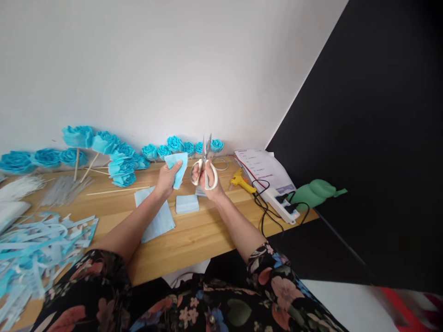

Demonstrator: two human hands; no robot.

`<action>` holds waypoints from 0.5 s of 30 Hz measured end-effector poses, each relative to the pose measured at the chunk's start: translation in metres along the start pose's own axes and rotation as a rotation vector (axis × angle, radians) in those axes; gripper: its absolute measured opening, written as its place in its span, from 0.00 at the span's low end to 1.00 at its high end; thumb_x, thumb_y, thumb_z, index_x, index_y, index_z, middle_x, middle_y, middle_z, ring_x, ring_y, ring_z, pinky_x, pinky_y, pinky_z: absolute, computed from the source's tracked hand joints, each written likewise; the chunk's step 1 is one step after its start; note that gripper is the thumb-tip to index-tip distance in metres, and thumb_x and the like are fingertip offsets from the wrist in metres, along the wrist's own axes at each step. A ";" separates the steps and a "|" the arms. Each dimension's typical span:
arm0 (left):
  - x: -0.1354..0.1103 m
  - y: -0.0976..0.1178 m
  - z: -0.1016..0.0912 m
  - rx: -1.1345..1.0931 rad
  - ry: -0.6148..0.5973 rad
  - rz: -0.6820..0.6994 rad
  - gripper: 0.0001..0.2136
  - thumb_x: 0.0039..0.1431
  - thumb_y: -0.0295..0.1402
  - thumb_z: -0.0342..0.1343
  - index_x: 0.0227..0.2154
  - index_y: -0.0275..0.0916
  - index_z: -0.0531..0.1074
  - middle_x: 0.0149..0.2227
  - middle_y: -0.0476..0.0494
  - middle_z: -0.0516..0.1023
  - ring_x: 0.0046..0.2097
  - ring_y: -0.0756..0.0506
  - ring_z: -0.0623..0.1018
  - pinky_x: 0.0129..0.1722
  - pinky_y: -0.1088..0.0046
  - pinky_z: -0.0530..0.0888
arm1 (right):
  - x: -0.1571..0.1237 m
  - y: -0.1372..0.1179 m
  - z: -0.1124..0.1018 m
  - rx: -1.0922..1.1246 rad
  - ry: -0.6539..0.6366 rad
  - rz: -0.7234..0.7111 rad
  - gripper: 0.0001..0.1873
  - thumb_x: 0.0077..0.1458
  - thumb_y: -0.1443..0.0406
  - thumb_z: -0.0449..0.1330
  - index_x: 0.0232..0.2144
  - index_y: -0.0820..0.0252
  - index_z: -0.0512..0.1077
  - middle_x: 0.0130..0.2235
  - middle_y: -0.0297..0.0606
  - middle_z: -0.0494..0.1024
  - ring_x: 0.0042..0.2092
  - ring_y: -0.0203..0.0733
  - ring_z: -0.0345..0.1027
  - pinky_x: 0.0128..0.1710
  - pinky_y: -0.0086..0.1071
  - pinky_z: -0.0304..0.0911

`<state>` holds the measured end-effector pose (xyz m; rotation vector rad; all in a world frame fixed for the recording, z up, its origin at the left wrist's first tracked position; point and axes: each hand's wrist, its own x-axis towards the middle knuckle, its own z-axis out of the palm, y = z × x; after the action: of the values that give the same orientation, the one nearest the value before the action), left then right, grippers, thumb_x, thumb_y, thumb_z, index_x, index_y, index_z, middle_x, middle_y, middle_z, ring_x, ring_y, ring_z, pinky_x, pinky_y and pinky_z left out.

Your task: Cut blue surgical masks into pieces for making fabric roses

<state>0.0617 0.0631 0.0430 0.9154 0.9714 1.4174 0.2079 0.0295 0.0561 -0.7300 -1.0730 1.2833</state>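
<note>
My left hand (166,179) pinches a folded piece of light blue fabric (180,168), thumb on its face, raised above the table. Close to its right, my right hand (212,184) has its fingers in the white handles of a pair of scissors (205,159). The blades point up and are slightly parted, away from the fabric. Under my hands, a small stack of pale blue pieces (187,204) lies on the wooden table (180,245). A larger light blue sheet (159,220) lies flat beneath my left forearm.
Blue fabric flowers (119,163) line the wall, some on sticks. Blue and white strips (38,253) are heaped at left, near grey wires (65,190). At right are a yellow glue gun (242,180), a corded power strip (283,207), papers (265,168) and a green watering can (313,192).
</note>
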 end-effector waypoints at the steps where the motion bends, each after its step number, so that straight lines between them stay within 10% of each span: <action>1: 0.000 0.001 0.000 -0.005 -0.002 0.003 0.24 0.34 0.48 0.74 0.24 0.38 0.67 0.17 0.56 0.67 0.17 0.54 0.64 0.15 0.77 0.60 | 0.004 -0.004 -0.007 -0.096 0.044 -0.002 0.32 0.56 0.38 0.58 0.51 0.52 0.65 0.29 0.29 0.70 0.26 0.35 0.63 0.24 0.29 0.60; 5: 0.001 0.004 0.000 -0.043 -0.001 0.025 0.24 0.35 0.48 0.74 0.25 0.39 0.67 0.16 0.58 0.65 0.16 0.55 0.61 0.14 0.78 0.58 | 0.007 -0.022 -0.041 -0.889 0.141 0.076 0.35 0.53 0.49 0.67 0.59 0.53 0.64 0.37 0.34 0.78 0.35 0.40 0.71 0.35 0.33 0.64; 8: -0.001 0.006 0.002 -0.032 0.003 0.025 0.24 0.36 0.48 0.73 0.25 0.38 0.67 0.16 0.57 0.66 0.16 0.54 0.62 0.14 0.77 0.59 | -0.003 -0.031 -0.063 -1.477 -0.080 0.192 0.26 0.57 0.56 0.64 0.56 0.57 0.69 0.43 0.40 0.82 0.44 0.48 0.76 0.42 0.36 0.65; 15: -0.008 0.014 0.008 0.035 -0.038 0.046 0.23 0.33 0.46 0.75 0.26 0.36 0.72 0.22 0.51 0.73 0.23 0.52 0.69 0.21 0.77 0.65 | -0.006 -0.062 -0.060 -1.787 -0.313 0.214 0.17 0.57 0.63 0.64 0.49 0.59 0.79 0.46 0.51 0.84 0.50 0.60 0.77 0.47 0.42 0.65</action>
<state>0.0647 0.0550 0.0586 0.9925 0.9543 1.4207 0.2874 0.0203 0.0885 -1.9762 -2.3931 0.2476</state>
